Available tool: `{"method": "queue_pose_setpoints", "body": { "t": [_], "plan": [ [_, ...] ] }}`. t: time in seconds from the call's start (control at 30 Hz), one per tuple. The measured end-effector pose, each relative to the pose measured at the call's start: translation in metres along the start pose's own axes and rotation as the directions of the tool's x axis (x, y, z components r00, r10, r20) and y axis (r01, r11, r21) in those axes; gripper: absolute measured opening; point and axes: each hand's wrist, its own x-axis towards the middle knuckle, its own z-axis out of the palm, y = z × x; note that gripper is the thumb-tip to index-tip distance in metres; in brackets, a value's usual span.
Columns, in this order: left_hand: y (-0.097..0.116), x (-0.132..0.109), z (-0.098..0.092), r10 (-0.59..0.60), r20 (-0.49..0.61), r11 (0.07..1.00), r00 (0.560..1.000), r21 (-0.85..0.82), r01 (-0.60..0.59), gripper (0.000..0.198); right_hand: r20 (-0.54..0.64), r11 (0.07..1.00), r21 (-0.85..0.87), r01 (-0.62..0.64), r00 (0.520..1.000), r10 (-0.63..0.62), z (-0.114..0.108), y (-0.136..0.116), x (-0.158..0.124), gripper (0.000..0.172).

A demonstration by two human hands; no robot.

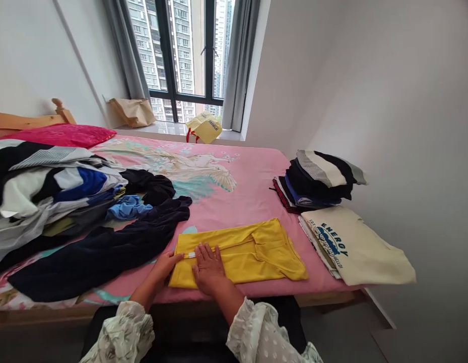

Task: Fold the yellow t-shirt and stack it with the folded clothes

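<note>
A yellow shirt (252, 252) lies folded into a long rectangle near the front edge of the pink bed (241, 196). My left hand (166, 264) rests on the shirt's left end, its fingers pinching the folded edge. My right hand (208, 264) lies flat on the shirt just right of the left hand, fingers stretched out and pressing the fabric. Both sleeves are pale with a dotted print.
A heap of unfolded clothes (60, 201) covers the bed's left side, with a dark garment (105, 252) trailing toward my hands. Stacked folded clothes (317, 181) and a cream printed shirt (354, 244) sit at the right edge. A yellow bag (205, 127) stands on the window sill.
</note>
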Motion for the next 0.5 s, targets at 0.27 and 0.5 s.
{"method": "queue_pose_setpoints", "body": {
  "t": [0.27,0.5],
  "plan": [
    [0.043,-0.019,0.072,0.142,0.111,0.984,0.984,-0.126,-0.128,0.025,-0.262,0.653,0.757,0.033,0.93,0.257,-0.03,0.01,0.003,0.046],
    [0.071,-0.049,0.221,0.344,0.415,0.912,0.842,0.063,-0.404,0.053,-0.505,0.805,0.586,-0.095,0.733,0.455,-0.096,0.082,-0.016,0.068]
  ]
}}
